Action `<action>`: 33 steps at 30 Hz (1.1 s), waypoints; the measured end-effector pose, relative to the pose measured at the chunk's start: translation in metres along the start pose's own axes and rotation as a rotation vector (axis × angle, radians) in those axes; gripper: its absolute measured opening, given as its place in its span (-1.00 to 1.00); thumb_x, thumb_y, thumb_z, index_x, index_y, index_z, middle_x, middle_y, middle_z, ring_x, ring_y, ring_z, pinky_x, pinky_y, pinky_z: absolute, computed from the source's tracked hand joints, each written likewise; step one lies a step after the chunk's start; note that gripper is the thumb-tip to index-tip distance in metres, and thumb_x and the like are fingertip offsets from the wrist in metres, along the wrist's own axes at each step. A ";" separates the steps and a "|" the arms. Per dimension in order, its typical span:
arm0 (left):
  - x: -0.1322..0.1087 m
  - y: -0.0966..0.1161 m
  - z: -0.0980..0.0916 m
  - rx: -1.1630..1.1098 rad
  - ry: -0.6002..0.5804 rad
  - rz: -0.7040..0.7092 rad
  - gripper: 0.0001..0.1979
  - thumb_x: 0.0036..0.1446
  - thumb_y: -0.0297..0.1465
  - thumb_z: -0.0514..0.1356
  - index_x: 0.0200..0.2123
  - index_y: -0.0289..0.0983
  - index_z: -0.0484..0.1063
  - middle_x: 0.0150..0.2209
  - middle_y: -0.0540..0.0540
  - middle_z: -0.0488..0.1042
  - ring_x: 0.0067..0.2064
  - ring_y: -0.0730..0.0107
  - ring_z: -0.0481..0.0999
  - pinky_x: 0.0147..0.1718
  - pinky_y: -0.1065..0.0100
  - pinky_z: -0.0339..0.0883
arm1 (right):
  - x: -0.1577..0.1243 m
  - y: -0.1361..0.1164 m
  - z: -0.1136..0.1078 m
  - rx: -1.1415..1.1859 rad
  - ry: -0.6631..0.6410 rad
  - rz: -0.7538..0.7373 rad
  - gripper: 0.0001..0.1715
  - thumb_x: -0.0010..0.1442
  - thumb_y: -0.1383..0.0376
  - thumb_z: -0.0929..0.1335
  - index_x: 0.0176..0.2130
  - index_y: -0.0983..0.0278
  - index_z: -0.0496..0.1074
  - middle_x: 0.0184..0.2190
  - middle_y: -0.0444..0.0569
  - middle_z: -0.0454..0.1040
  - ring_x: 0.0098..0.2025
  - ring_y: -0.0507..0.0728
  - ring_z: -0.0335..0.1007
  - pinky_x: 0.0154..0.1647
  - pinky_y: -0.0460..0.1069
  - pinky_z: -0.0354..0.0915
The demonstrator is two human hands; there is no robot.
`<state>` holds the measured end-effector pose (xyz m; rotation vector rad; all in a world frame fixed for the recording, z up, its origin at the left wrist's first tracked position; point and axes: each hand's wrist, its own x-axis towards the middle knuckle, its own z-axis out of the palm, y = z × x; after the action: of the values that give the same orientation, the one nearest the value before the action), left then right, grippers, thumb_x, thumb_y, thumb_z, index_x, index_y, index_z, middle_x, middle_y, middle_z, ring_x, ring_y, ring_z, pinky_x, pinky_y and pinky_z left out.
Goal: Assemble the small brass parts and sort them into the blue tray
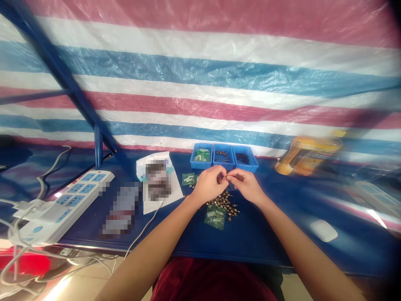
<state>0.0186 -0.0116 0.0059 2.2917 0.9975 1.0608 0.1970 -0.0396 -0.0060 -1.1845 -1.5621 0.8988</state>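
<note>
My left hand and my right hand meet fingertip to fingertip above the dark blue table. Both are closed in a pinch, and what lies between the fingertips is too small to make out. Just below them a pile of small brass-coloured metal parts is spread on the table. A small clear green-tinted bag with pale pieces inside lies at the pile's near edge. Another such bag rests left of my left hand.
Behind my hands stand three blue bins: one with green bags, one with small brass-coloured parts, one with dark pieces. A printed white sheet, power strip and cables are left. Yellow package and white object are right.
</note>
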 end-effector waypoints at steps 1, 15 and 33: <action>0.000 0.000 0.000 0.000 0.006 -0.002 -0.98 0.10 -0.42 0.12 -0.35 -0.21 0.33 -0.41 0.02 0.44 -0.43 0.44 0.41 -0.43 0.41 0.20 | 0.000 0.000 0.000 -0.014 0.003 -0.004 -0.71 0.17 0.08 0.43 -0.26 0.25 0.54 -0.35 -0.05 0.53 -0.49 0.04 0.28 -0.47 -0.02 0.25; 0.000 -0.003 0.000 0.010 0.003 -0.007 -0.92 0.07 -0.46 0.14 -0.32 -0.20 0.34 -0.38 0.05 0.51 -0.38 0.45 0.47 -0.40 0.45 0.27 | -0.001 0.002 -0.001 -0.074 0.025 -0.025 -0.70 0.19 0.07 0.42 -0.30 0.26 0.53 -0.38 -0.06 0.53 -0.48 0.05 0.29 -0.42 -0.02 0.23; 0.000 -0.008 0.006 0.027 0.029 0.008 -0.86 0.12 -0.45 0.15 -0.25 -0.20 0.49 -0.33 0.02 0.60 -0.34 0.41 0.55 -0.36 0.43 0.33 | -0.001 0.002 0.000 -0.094 0.025 -0.017 -0.66 0.21 0.03 0.39 -0.33 0.26 0.48 -0.44 -0.10 0.46 -0.47 0.05 0.28 -0.41 -0.02 0.22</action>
<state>0.0194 -0.0071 -0.0026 2.3096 1.0206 1.0927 0.1973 -0.0405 -0.0081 -1.2425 -1.6070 0.8043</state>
